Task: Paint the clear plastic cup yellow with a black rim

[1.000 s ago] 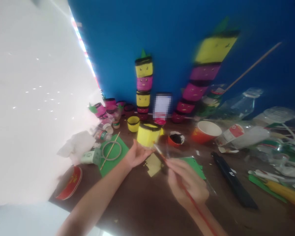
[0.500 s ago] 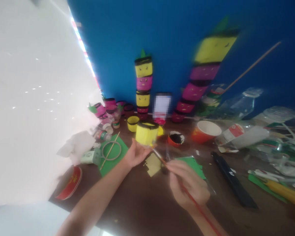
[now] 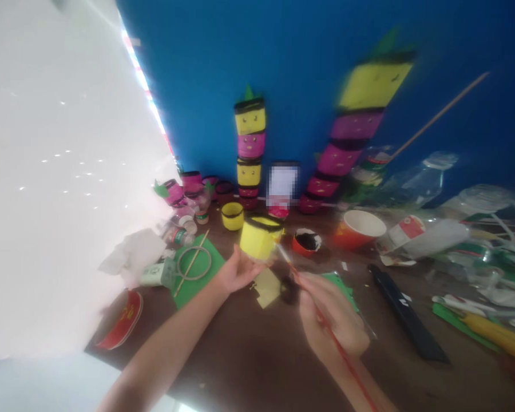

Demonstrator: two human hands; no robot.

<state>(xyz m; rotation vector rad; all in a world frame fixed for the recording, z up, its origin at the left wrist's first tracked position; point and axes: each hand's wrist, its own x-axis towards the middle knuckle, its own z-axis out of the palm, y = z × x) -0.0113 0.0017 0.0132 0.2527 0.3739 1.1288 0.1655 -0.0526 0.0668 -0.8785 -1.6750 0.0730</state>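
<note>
My left hand (image 3: 245, 269) grips a yellow cup (image 3: 260, 240) with a black rim from below, holding it tilted above the table. In my right hand (image 3: 332, 315) is a thin paintbrush (image 3: 290, 266) with a red handle, its tip at the cup's lower right side. Whether the bristles touch the cup, I cannot tell. Just behind stands another yellow cup (image 3: 232, 216) with a black rim. To the right sits a small red cup (image 3: 306, 242) with black paint inside. Beneath my hands lies a pale yellow paper scrap (image 3: 266, 288).
Green sheets (image 3: 214, 263) bear a ring (image 3: 194, 263) and a stick. Stacked yellow and pink towers (image 3: 249, 149) stand at the blue wall. Rightward are an orange paper cup (image 3: 360, 229), plastic bottles (image 3: 429, 234) and a black cutter-like tool (image 3: 407, 315). A red cut piece (image 3: 122, 320) lies left.
The held yellow cup has shifted slightly right and tilted more. The paintbrush tip has moved up and to the right along its side.
</note>
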